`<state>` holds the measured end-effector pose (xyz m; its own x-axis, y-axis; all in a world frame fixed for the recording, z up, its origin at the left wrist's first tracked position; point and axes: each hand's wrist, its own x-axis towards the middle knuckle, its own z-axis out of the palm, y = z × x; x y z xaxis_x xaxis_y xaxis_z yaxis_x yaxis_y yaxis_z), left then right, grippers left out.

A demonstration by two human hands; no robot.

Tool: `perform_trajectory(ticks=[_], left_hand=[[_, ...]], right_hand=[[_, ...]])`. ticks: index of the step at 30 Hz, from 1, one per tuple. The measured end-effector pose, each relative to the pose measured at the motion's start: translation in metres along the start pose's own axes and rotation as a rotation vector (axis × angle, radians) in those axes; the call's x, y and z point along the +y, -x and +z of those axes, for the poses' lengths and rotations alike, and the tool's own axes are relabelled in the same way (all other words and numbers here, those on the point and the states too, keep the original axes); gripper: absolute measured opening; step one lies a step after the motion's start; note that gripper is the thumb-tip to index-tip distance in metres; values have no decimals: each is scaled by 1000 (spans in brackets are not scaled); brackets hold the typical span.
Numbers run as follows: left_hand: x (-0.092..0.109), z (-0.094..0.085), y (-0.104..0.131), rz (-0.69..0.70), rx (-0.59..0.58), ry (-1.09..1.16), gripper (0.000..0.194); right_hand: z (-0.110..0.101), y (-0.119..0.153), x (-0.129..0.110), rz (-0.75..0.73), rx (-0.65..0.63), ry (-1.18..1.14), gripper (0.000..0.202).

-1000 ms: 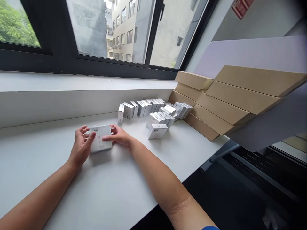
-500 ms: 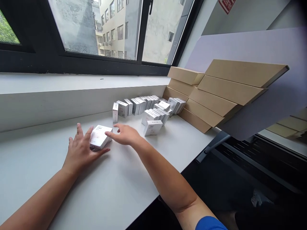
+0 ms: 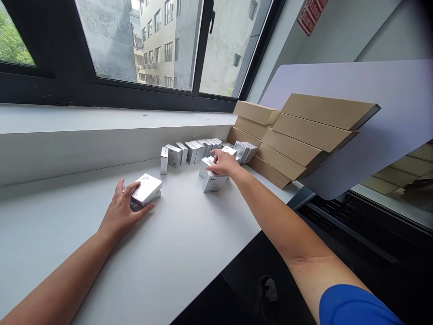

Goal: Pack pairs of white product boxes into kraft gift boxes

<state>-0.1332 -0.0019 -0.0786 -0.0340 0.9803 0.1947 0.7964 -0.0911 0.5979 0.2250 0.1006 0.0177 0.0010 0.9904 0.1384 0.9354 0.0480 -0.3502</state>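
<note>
— White tabletop (image 3: 189, 243) under the window: where's the small white box (image 3: 146, 189)?
— Tilted near the ledge, left hand (image 3: 122, 212) cupping it.
— Right hand (image 3: 226, 164)?
— Fingers spread on another white box (image 3: 213, 183) (front of the row of boxes (image 3: 203, 151)), beside stacked cardboard cartons (image 3: 297, 135).

Dark print on small white boxes (image 3: 146, 188), too small to read, red wall sign (image 3: 308, 16), characters illegible
</note>
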Motion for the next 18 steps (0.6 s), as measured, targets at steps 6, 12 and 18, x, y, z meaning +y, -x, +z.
perform_trajectory(ticks=[6,12,18], left_hand=[[-2,3,0,-10,-7,12,80],[-7,4,-3,23,17,21,81],[-16,6,-8,76,48,39,81]], right_hand=[[2,5,-21,-4,-73,107,47],[-29,7,-24,-314,84,-168,31],[-33,59,-23,-292,29,-1015,44]])
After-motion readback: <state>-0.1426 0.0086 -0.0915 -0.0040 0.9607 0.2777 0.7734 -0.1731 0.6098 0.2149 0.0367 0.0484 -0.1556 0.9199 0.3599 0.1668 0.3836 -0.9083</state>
